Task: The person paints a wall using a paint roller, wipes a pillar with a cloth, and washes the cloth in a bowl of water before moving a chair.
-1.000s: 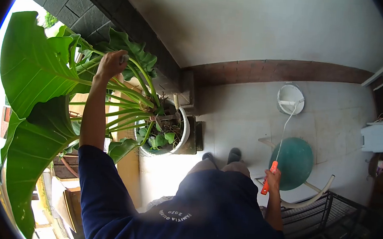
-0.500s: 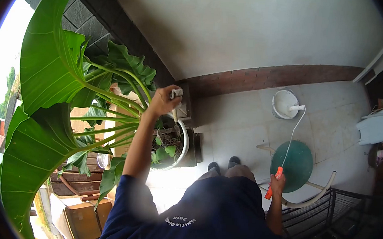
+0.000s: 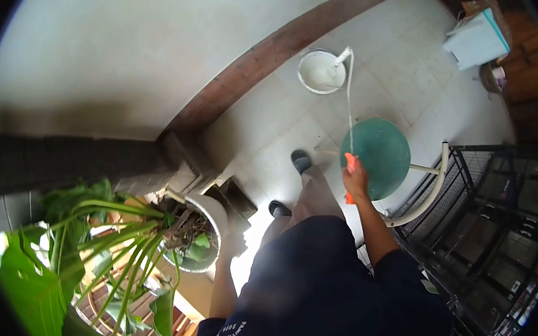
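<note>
My right hand [image 3: 356, 179] is closed around the orange handle [image 3: 351, 161] of a paint roller, over the green round seat [image 3: 383, 158]. The roller's thin white rod runs up to its white roller head [image 3: 343, 56], which leans at the rim of a bucket [image 3: 303, 76] with white paint inside. My left hand [image 3: 233, 233] is a blur beside the white rim of the plant pot [image 3: 216, 217]. Its fingers, and anything in them, cannot be made out. Large green leaves [image 3: 35, 288] spread out from the pot at lower left.
A pale wall [image 3: 133, 43] with a reddish-brown base strip [image 3: 251, 72] crosses the upper left. Black metal racks [image 3: 467, 215] stand on the right. A light blue container [image 3: 478, 42] is at the upper right. Both my feet in dark slippers [image 3: 300, 161] are on the tiled floor [image 3: 383, 82].
The view has turned toward the right. My left hand has come down from the leaves, past the pot, closer to my body. My right hand still grips the roller handle; the roller head has shifted to the bucket's rim.
</note>
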`<act>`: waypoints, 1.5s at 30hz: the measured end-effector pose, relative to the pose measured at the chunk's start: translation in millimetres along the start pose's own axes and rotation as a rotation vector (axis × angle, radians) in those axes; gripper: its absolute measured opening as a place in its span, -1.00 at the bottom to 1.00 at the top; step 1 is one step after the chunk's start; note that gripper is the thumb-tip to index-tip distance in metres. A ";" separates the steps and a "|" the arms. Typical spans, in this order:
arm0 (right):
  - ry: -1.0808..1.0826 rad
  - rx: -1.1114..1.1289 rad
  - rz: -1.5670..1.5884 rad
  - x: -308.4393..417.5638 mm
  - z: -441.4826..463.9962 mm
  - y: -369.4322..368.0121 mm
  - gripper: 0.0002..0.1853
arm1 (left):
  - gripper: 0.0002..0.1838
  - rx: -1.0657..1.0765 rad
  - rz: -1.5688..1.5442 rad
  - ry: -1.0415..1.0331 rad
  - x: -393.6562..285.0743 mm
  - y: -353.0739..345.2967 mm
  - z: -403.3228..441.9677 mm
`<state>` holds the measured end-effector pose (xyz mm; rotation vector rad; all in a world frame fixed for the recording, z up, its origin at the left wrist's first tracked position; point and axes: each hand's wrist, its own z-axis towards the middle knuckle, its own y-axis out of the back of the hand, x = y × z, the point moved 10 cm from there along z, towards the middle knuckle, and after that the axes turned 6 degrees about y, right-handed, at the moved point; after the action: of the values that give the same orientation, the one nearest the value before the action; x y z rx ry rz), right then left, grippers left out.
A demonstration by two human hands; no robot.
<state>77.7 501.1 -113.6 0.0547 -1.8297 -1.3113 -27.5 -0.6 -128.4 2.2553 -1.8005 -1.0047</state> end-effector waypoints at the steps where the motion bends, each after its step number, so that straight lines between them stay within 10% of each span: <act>1: -0.018 0.026 -0.004 0.2 19.9 -12.2 -0.39 | -0.71 0.032 0.085 0.015 16.1 -13.7 2.1; 6: -0.165 0.066 -0.004 -18.1 124.4 -88.2 -0.45 | -0.74 0.207 0.747 -0.059 86.6 -74.7 -2.6; 15: -0.388 0.091 -0.070 -56.6 294.6 -211.2 -0.52 | -0.59 -0.074 -0.286 0.708 -14.0 18.4 4.7; 31: -0.600 0.621 -0.266 -156.6 302.9 -370.0 -0.39 | -0.59 -0.044 -0.328 0.827 -19.5 23.5 22.9; 38: -0.277 0.689 -0.182 -137.3 242.8 -354.5 -0.45 | -0.54 0.012 -0.177 0.646 -90.5 47.8 64.5; 41: 0.204 0.524 -0.053 -60.4 204.9 -324.6 -0.74 | -0.82 -0.155 -0.106 0.252 -150.2 80.6 87.6; 45: -0.077 1.062 0.524 62.5 121.9 -281.3 -0.92 | -0.71 -0.236 -0.425 0.174 -181.4 116.9 89.9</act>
<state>-159.5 437.0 -307.2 0.0829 -2.2069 0.0910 -190.4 155.6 -67.2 2.5287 -1.0945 -0.9750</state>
